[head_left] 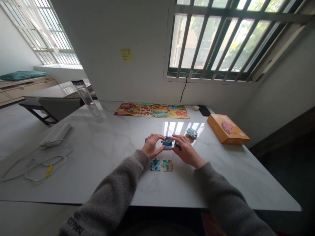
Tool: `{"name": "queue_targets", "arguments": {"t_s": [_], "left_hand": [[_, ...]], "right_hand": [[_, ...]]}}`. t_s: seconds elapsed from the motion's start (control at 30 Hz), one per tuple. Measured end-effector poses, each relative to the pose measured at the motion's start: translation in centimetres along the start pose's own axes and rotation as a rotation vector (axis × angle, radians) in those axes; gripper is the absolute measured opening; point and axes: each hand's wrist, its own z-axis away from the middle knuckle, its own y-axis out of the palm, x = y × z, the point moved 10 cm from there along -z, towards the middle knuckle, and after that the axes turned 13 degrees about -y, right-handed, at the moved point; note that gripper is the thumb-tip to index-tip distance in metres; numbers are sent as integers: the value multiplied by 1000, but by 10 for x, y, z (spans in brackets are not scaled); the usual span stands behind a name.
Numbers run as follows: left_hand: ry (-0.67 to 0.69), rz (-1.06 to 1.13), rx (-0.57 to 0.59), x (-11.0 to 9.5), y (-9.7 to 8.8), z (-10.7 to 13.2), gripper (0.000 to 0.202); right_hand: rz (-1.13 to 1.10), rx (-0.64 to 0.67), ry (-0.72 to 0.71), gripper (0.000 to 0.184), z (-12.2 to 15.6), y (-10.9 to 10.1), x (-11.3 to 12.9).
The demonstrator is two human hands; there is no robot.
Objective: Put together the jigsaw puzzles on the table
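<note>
A dark blue jigsaw puzzle piece [167, 141] with an orange marking is held between my two hands, low over the table. My left hand [153, 146] grips its left side with curved fingers and thumb. On the opposite side, my right hand [186, 151] has its fingertips at the piece's right edge. Partly covered by the right hand are more dark pieces [177, 146]; whether they lie on the table I cannot tell. Nearer to me lie a blue puzzle piece [155, 165] and a teal-and-orange puzzle piece [168, 165], side by side with a gap. Behind the right hand sits a pile of pieces [191, 132].
An assembled farm-and-animal puzzle strip [152, 110] lies along the wall. An orange box [227, 128] and a black phone [204, 110] are at the right. Leftward are a clear bottle [84, 93] and a white power strip [55, 134] with a looping cable on the marble-look table [110, 137].
</note>
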Motion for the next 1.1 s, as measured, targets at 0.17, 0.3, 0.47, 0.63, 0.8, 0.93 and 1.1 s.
{"name": "queue_targets", "arguments": {"t_s": [0.17, 0.3, 0.47, 0.63, 0.8, 0.93, 1.1], "left_hand": [[74, 19, 45, -14, 9, 6, 23], [31, -66, 116, -2, 23, 6, 43], [-56, -240, 193, 21, 42, 7, 34], [-94, -240, 212, 27, 44, 6, 26], [-106, -222, 186, 26, 39, 5, 25], [-103, -193, 102, 25, 26, 3, 24], [36, -47, -130, 3, -8, 7, 13]], "right_hand": [[-58, 4, -34, 23, -4, 4, 11], [14, -19, 32, 23, 0, -7, -5], [155, -25, 174, 22, 14, -16, -42], [171, 62, 225, 18, 22, -8, -55], [180, 58, 214, 21, 21, -9, -51], [187, -84, 172, 22, 13, -21, -35], [-82, -191, 149, 22, 1, -22, -5]]}}
